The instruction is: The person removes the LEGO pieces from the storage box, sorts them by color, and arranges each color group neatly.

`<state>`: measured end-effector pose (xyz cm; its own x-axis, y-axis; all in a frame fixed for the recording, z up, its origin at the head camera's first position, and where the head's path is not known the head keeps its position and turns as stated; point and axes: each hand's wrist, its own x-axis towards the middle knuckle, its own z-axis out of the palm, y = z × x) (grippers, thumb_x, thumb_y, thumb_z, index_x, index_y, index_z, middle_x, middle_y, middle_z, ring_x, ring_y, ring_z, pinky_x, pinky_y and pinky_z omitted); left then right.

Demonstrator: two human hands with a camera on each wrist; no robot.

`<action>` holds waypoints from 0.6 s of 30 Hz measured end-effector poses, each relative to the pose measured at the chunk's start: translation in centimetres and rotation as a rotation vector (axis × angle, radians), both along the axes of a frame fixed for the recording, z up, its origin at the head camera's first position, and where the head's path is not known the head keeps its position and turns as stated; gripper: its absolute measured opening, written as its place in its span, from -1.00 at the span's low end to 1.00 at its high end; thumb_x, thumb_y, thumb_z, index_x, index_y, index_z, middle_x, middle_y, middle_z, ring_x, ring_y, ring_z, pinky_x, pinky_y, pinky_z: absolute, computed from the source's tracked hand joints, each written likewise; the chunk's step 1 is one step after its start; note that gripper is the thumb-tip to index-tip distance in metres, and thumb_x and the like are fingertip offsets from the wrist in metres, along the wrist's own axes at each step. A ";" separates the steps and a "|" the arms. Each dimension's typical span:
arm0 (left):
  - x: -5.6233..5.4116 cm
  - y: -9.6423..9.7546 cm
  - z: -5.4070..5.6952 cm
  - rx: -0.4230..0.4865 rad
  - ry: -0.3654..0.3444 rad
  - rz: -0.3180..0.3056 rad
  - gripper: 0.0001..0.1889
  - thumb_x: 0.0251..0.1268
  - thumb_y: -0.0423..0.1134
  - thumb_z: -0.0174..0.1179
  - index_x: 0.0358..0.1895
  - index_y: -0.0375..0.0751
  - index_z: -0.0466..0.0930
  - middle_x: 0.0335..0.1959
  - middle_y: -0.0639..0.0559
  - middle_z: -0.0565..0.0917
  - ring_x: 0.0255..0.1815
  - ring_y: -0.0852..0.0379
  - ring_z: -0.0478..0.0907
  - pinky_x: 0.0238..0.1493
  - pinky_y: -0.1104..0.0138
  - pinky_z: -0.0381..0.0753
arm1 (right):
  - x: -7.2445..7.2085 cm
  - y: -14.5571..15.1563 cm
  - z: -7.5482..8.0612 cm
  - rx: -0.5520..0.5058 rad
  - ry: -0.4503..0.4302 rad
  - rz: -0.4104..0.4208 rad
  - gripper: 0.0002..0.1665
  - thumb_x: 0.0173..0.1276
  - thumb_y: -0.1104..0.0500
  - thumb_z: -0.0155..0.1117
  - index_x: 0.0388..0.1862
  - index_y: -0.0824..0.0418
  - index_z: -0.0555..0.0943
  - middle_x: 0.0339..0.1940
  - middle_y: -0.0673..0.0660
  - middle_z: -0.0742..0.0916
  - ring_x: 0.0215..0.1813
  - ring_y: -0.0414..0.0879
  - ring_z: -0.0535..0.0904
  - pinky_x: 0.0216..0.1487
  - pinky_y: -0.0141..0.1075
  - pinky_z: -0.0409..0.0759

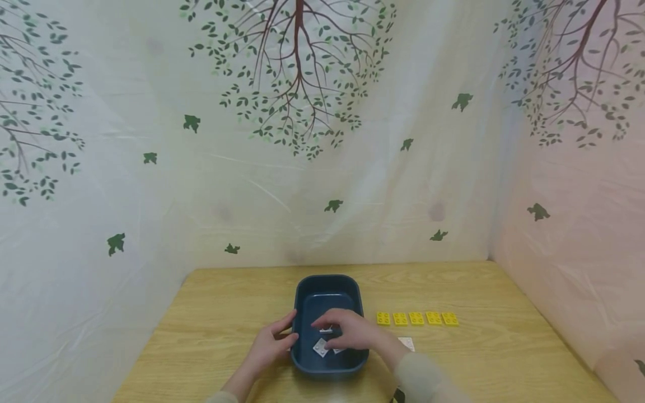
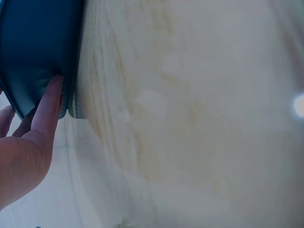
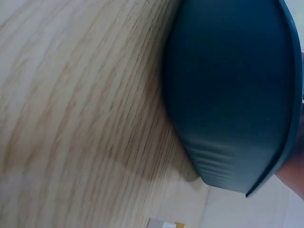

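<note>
A dark blue rectangular tub stands on the wooden table, with a few white square studded building bricks inside it. My left hand rests against the tub's left side; in the left wrist view its extended fingers touch the tub's outer wall. My right hand reaches over the right rim into the tub. Its thumb and fingers are spread apart above the white bricks and partly cover them. The right wrist view shows mostly the tub's outer wall, with the hand largely hidden behind it.
Several yellow studded bricks lie in a row on the table to the right of the tub. A white brick lies in front of that row, partly behind my right forearm. Pale curtains with printed trees and birds surround the table.
</note>
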<state>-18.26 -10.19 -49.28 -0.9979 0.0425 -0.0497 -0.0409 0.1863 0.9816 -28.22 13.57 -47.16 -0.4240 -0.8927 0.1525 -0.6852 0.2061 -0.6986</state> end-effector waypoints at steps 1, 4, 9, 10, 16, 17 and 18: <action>0.0 0.0 0.0 -0.005 -0.001 -0.003 -0.38 0.39 -0.34 0.19 0.48 -0.30 0.24 0.41 -0.46 0.26 0.19 -0.32 0.52 -0.09 0.13 0.72 | 0.0 -0.2 -0.1 0.010 -0.002 0.006 -0.47 0.21 0.23 0.49 0.18 0.21 0.63 0.05 0.02 0.71 0.06 -0.18 0.59 0.14 -0.31 0.58; 0.0 -0.1 0.0 -0.013 -0.003 -0.007 -0.39 0.40 -0.34 0.18 0.48 -0.30 0.24 0.42 -0.46 0.26 0.19 -0.32 0.52 -0.07 0.14 0.71 | -0.1 -0.7 -0.3 0.037 -0.003 0.020 -0.46 0.19 0.24 0.50 0.18 0.18 0.64 0.05 -0.03 0.70 0.08 -0.25 0.56 0.16 -0.34 0.55; -0.2 -0.2 0.0 0.009 -0.006 -0.013 -0.39 0.41 -0.35 0.17 0.48 -0.31 0.23 0.42 -0.46 0.26 0.20 -0.32 0.51 -0.06 0.13 0.71 | -0.1 -1.3 -0.5 0.082 -0.002 0.023 -0.48 0.17 0.25 0.51 0.15 0.12 0.67 0.06 -0.13 0.70 0.12 -0.30 0.54 0.22 -0.36 0.50; -0.2 -0.2 0.0 0.012 -0.006 -0.015 -0.39 0.41 -0.36 0.17 0.48 -0.31 0.23 0.41 -0.47 0.26 0.20 -0.32 0.51 -0.06 0.13 0.71 | -0.1 -1.4 -0.5 0.092 -0.003 0.020 -0.48 0.17 0.25 0.51 0.15 0.11 0.67 0.06 -0.14 0.70 0.12 -0.31 0.54 0.23 -0.36 0.49; -0.5 -0.4 -0.1 0.011 -0.009 -0.008 -0.39 0.41 -0.36 0.17 0.48 -0.30 0.24 0.41 -0.46 0.27 0.19 -0.31 0.52 -0.07 0.12 0.71 | -0.2 -1.9 -0.6 0.149 -0.006 0.006 -0.50 0.13 0.25 0.53 0.10 0.08 0.70 0.01 -0.16 0.72 0.01 -0.34 0.55 0.14 -0.38 0.52; -0.5 -0.4 -0.2 0.014 -0.011 -0.005 -0.39 0.41 -0.36 0.17 0.48 -0.29 0.24 0.41 -0.46 0.27 0.20 -0.31 0.52 -0.08 0.13 0.71 | -0.2 -2.0 -0.6 0.157 -0.006 0.003 -0.50 0.12 0.25 0.53 0.10 0.08 0.71 0.00 -0.16 0.72 0.00 -0.34 0.55 0.13 -0.38 0.52; -0.6 -0.5 -0.2 0.017 -0.014 -0.004 -0.39 0.41 -0.36 0.17 0.48 -0.29 0.23 0.41 -0.46 0.27 0.20 -0.31 0.52 -0.08 0.13 0.72 | -0.2 -2.0 -0.7 0.167 -0.005 -0.003 -0.50 0.11 0.25 0.53 0.09 0.08 0.71 0.00 -0.16 0.73 0.01 -0.35 0.54 0.14 -0.38 0.51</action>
<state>-18.83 -10.66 -49.46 -0.9969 0.0475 -0.0628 -0.0539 0.1697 0.9840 -28.44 11.53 -47.90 -0.4270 -0.9042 0.0001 -0.6809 0.3214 -0.6581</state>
